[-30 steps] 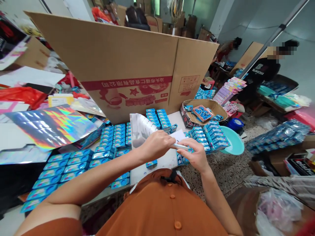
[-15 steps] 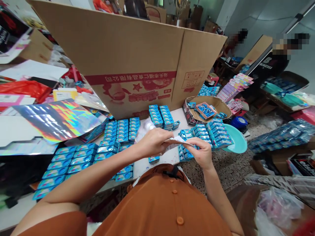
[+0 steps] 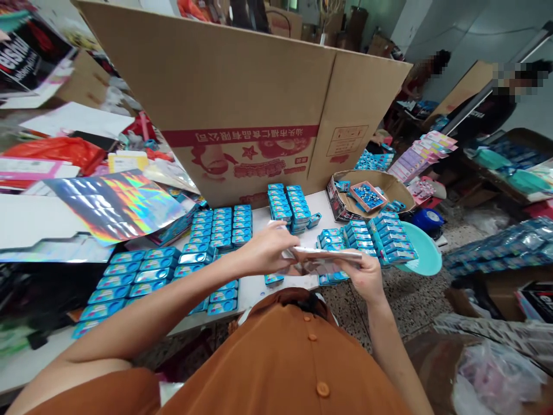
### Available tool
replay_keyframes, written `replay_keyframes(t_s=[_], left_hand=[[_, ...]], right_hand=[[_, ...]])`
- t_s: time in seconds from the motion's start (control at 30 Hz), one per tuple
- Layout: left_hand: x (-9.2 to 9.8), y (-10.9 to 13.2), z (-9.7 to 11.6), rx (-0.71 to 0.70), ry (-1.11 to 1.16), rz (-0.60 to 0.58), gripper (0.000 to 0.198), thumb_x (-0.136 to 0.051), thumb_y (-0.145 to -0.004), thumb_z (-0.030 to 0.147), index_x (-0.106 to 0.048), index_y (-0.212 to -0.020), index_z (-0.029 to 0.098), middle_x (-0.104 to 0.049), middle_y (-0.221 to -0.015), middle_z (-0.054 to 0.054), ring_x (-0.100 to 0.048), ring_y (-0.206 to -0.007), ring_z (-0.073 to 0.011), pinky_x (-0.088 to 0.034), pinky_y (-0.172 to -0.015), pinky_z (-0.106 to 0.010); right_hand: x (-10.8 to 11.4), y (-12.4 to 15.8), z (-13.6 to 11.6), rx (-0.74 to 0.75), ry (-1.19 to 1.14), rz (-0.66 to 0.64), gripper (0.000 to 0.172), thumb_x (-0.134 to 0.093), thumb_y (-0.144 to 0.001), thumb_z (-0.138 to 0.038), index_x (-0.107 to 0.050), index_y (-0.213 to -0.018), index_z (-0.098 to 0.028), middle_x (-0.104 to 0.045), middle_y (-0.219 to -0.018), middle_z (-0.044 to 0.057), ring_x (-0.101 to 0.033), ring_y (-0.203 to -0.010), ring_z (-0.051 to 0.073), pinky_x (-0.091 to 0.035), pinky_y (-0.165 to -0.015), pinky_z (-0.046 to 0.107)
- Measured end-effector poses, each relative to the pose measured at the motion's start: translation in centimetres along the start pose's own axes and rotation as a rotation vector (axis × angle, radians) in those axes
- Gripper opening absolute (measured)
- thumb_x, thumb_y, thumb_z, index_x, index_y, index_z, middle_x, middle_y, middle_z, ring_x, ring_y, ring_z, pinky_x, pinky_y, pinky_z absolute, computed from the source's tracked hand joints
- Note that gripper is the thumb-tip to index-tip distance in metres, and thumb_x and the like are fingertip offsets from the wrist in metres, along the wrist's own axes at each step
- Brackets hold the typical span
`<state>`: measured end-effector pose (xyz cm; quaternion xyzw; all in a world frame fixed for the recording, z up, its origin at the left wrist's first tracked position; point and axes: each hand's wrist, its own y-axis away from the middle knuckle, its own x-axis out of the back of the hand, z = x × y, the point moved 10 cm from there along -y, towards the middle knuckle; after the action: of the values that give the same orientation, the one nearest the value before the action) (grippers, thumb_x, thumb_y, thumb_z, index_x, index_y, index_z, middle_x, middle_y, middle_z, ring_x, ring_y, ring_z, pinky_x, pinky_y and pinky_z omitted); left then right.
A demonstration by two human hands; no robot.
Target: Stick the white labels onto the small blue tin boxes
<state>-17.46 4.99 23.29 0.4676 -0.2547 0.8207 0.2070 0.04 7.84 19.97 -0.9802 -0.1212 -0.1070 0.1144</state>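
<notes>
Between the pinched fingertips of the left hand (image 3: pixel 264 251) and the right hand (image 3: pixel 368 278), a silvery foil sheet (image 3: pixel 324 257) is held flat (just above the blue tins (image 3: pixel 275 279)), and it could be creased or dropped among them if either pinch is loosened.

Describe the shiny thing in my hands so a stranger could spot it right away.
Find the big cardboard box at the back of the white table, with rows of small blue boxes before it. Nearer than those, the left hand and right hand hold a flat silvery sheet between them. Unlike the rainbow foil at the left, it is plain silver and held up.
</notes>
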Motion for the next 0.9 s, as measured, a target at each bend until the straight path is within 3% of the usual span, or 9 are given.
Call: replay_keyframes(t_s=[0.07, 0.17, 0.27, 0.33, 0.4, 0.47, 0.53, 0.7, 0.9], left_hand=[[-0.1, 0.7, 0.0, -0.028, 0.026, 0.025, 0.021, -0.057, -0.083, 0.034, -0.063, -0.099, 0.022, -0.068, -0.092, -0.004, -0.061, -0.092, -0.0186, -0.028, -0.106, -0.045], [2.2, 2.2, -1.4, 0.058, 0.040, 0.293, 0.056, -0.068, -0.073, 0.048, -0.053, -0.121, 0.023, -0.052, -0.131, -0.011, -0.044, -0.125, -0.0276, -0.025, -0.109, -0.050], [4.6, 5.5, -5.6, 0.388, 0.092, 0.665, 0.082, -0.073, -0.064, 0.056, -0.043, -0.133, 0.022, -0.034, -0.147, -0.014, -0.030, -0.135, -0.0327, -0.026, -0.108, -0.053], [3.5, 7.4, -8.6, 0.622, 0.274, 0.742, 0.077, -0.069, -0.067, 0.057, -0.047, -0.130, 0.020, -0.042, -0.142, -0.015, -0.037, -0.131, -0.0323, -0.034, -0.104, -0.051], [-0.2, 7.5, -10.4, 0.777, 0.614, 0.604, 0.062, -0.063, -0.072, 0.060, -0.059, -0.116, 0.018, -0.059, -0.124, -0.014, -0.054, -0.115, -0.0301, -0.045, -0.093, -0.044], [-4.3, 6.9, -10.1, 0.847, 0.968, 0.394, 0.052, -0.059, -0.073, 0.063, -0.068, -0.093, 0.015, -0.069, -0.094, -0.012, -0.065, -0.088, -0.0261, -0.053, -0.076, -0.037], [-6.4, 6.5, -9.1, 0.873, 1.223, 0.314, 0.049, -0.060, -0.073, 0.062, -0.069, -0.077, 0.014, -0.069, -0.074, -0.009, -0.065, -0.069, -0.0214, -0.052, -0.063, -0.032], [-6.7, 7.3, -8.6, 1.006, 1.526, 0.420, 0.042, -0.068, -0.073, 0.052, -0.068, -0.081, 0.011, -0.070, -0.070, -0.008, -0.065, -0.059, -0.0173, -0.052, -0.059, -0.027], [-8.2, 6.7, -6.2, 1.022, 1.736, 0.203, 0.047, -0.057, -0.083, 0.051, -0.066, -0.102, 0.008, -0.071, -0.079, -0.011, -0.066, -0.069, -0.0187, -0.053, -0.067, -0.028]], right_hand=[[0.7, 0.3, 0.2, 0.006, -0.015, 0.018, 0.009, -0.073, -0.073, -0.030, -0.076, -0.080, -0.024, -0.073, -0.082, 0.002, -0.066, -0.077, 0.021, -0.054, -0.073, 0.035], [2.5, 1.0, 1.5, -0.047, -0.079, 0.126, 0.011, -0.075, -0.070, -0.028, -0.076, -0.080, -0.025, -0.074, -0.081, 0.001, -0.067, -0.074, 0.021, -0.055, -0.072, 0.036], [3.7, 1.6, 2.9, -0.110, -0.139, 0.190, 0.010, -0.077, -0.069, -0.029, -0.076, -0.078, -0.025, -0.074, -0.077, 0.001, -0.068, -0.070, 0.021, -0.056, -0.070, 0.037], [3.8, 1.8, 3.4, -0.125, -0.152, 0.193, 0.011, -0.076, -0.069, -0.029, -0.076, -0.079, -0.025, -0.074, -0.076, 0.001, -0.068, -0.069, 0.021, -0.056, -0.070, 0.037], [3.9, 1.9, 3.6, -0.130, -0.141, 0.194, 0.011, -0.075, -0.070, -0.029, -0.076, -0.081, -0.025, -0.074, -0.078, 0.001, -0.068, -0.070, 0.021, -0.056, -0.071, 0.037], [3.7, 2.0, 3.5, -0.134, -0.117, 0.183, 0.012, -0.075, -0.071, -0.029, -0.076, -0.082, -0.025, -0.075, -0.081, 0.001, -0.068, -0.073, 0.021, -0.056, -0.073, 0.037], [3.3, 2.0, 3.3, -0.133, -0.082, 0.137, 0.012, -0.075, -0.070, -0.029, -0.076, -0.082, -0.024, -0.074, -0.084, 0.002, -0.068, -0.077, 0.022, -0.055, -0.075, 0.037], [2.6, 2.5, 3.3, -0.140, -0.001, 0.038, 0.013, -0.074, -0.072, -0.028, -0.076, -0.084, -0.023, -0.074, -0.085, 0.003, -0.068, -0.078, 0.021, -0.055, -0.075, 0.034], [3.7, 3.2, 3.9, -0.135, 0.000, 0.122, 0.012, -0.074, -0.070, -0.028, -0.076, -0.081, -0.024, -0.073, -0.081, 0.001, -0.068, -0.075, 0.020, -0.056, -0.072, 0.033]])
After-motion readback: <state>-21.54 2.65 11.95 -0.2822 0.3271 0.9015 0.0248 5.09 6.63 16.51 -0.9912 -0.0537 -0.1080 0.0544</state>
